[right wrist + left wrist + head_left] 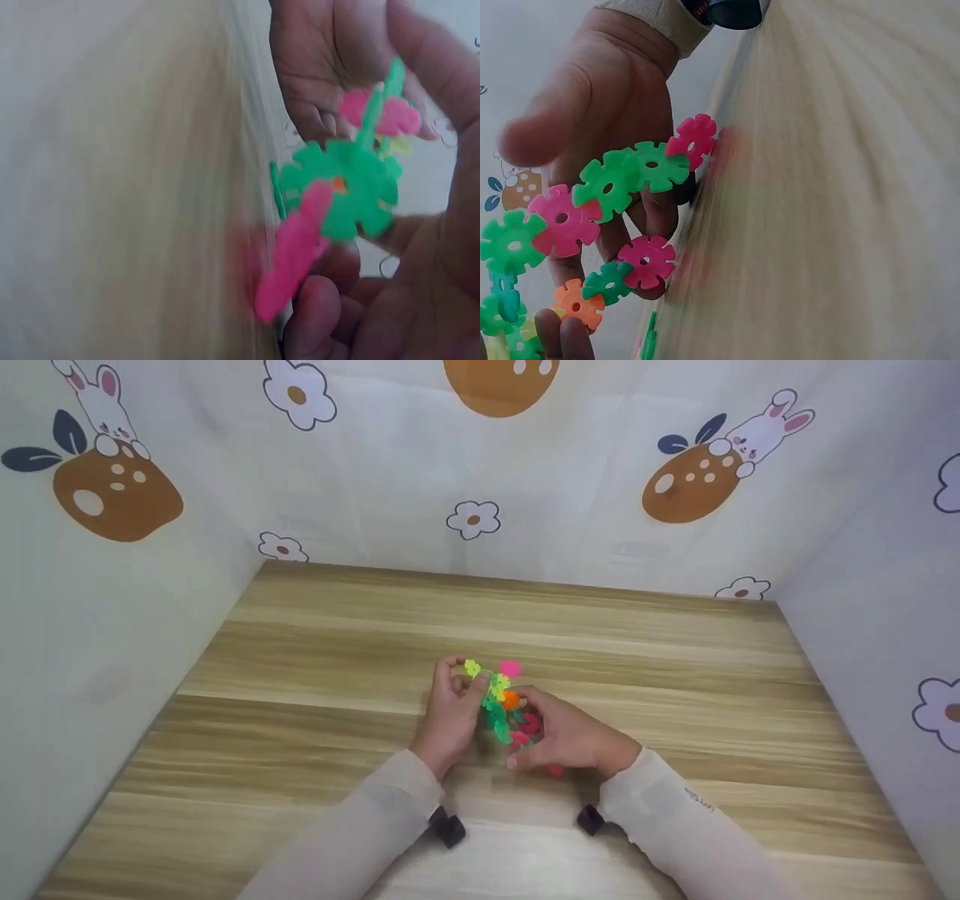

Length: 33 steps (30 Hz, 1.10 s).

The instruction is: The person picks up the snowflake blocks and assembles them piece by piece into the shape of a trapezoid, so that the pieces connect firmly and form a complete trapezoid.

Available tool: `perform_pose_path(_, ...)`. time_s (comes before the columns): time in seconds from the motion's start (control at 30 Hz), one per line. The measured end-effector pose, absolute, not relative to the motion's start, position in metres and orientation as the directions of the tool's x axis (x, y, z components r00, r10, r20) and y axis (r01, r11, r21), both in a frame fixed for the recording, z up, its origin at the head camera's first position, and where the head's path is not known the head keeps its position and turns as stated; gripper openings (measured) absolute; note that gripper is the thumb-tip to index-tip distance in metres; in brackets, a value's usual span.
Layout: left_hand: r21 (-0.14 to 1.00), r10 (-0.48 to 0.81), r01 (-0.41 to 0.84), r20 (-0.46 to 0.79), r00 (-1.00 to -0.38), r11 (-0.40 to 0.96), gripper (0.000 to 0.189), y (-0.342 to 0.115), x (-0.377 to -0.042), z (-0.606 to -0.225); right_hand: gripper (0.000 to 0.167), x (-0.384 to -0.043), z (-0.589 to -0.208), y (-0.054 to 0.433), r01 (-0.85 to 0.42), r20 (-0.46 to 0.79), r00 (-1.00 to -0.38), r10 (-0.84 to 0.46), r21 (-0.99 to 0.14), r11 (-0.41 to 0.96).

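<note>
A chain of slotted plastic flower discs [501,729], in green, pink, orange and yellow-green, hangs between both hands just above the table. My left hand [451,710] pinches its yellow-green end between thumb and fingers. My right hand [568,733] curls its fingers round the other side, close to an orange disc [574,306]. Several discs are linked edge to edge in the left wrist view, ending in a pink disc [694,142]. The right wrist view has a green disc [345,187] and a blurred pink disc [292,259] near my right fingers.
A bright pink disc [510,669] shows just beyond the hands; whether it joins the chain I cannot tell. A green piece [651,336] is seen edge-on at table level. Patterned cloth walls [390,472] stand behind and beside the wood-grain table [300,660].
</note>
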<state>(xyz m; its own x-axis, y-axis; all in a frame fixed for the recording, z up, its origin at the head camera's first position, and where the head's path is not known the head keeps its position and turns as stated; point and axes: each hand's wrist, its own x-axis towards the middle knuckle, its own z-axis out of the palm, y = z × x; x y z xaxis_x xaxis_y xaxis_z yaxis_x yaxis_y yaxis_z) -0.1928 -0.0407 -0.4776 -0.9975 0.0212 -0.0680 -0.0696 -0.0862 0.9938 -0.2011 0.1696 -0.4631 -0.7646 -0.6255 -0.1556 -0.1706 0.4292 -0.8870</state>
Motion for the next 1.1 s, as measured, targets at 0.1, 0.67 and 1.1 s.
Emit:
perform_pose_path(0.1, 0.995, 0.043, -0.047, -0.043, -0.998, -0.085, 0.046, -0.040, -0.192, -0.476, 0.083, -0.200, -0.464, 0.168, -0.148, -0.149, -0.801, -0.579, -0.889, 0.433)
perform_pose_path(0.67, 1.000, 0.246, -0.011, -0.017, -0.969, 0.025, 0.037, -0.042, -0.191, -0.478, 0.064, -0.217, -0.480, 0.196, 0.229, -0.057, -0.733, -0.678, -0.959, -0.167)
perform_pose_path(1.1, 0.995, 0.354, -0.096, -0.104, -0.930, 0.040, 0.034, -0.035, -0.188, -0.481, 0.044, -0.217, -0.481, 0.196, 0.258, 0.053, -0.716, -0.696, -0.907, -0.334)
